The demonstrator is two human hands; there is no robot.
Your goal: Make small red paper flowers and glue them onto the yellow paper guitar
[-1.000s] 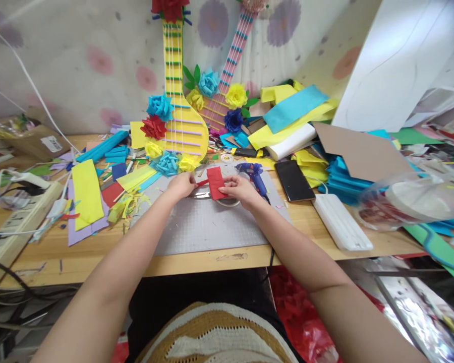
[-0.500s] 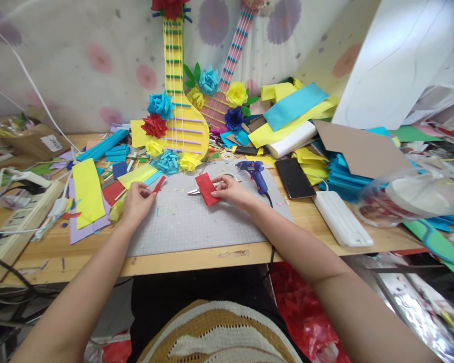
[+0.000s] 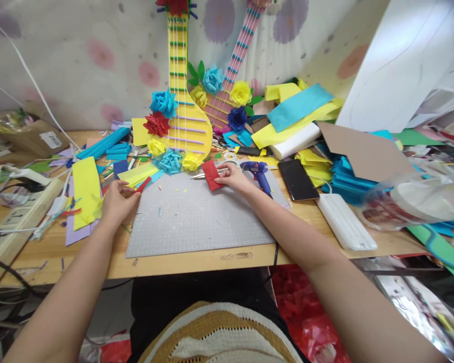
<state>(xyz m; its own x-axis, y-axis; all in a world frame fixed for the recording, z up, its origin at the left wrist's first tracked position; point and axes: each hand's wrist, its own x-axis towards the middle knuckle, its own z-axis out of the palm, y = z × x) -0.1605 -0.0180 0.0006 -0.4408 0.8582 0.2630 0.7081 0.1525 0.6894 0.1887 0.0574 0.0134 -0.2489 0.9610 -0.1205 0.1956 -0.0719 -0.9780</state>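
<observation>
My left hand [image 3: 118, 200] pinches a narrow red paper strip [image 3: 144, 184] at the left edge of the grey cutting mat [image 3: 196, 222]. Over the back of the mat, my right hand [image 3: 231, 177] grips a folded red paper rectangle [image 3: 211, 175] between thumb and fingers. Scissors [image 3: 197, 176] lie just behind that red paper, their blades partly showing and their handles mostly hidden by the hand. Right of my right hand rests a blue glue gun [image 3: 259, 175].
A yellow paper-flowered instrument model [image 3: 191, 126] and a pink one [image 3: 232, 65] lean at the back. Yellow paper [image 3: 86, 191] lies left, beside a power strip [image 3: 26, 217]. A phone [image 3: 298, 180], a white power bank [image 3: 346, 222] and brown cardboard [image 3: 363, 151] are on the right.
My left hand has moved left with the red strip, off the mat's middle-left toward the paper scraps. My right hand, still holding the folded red paper, has shifted slightly up and right.
</observation>
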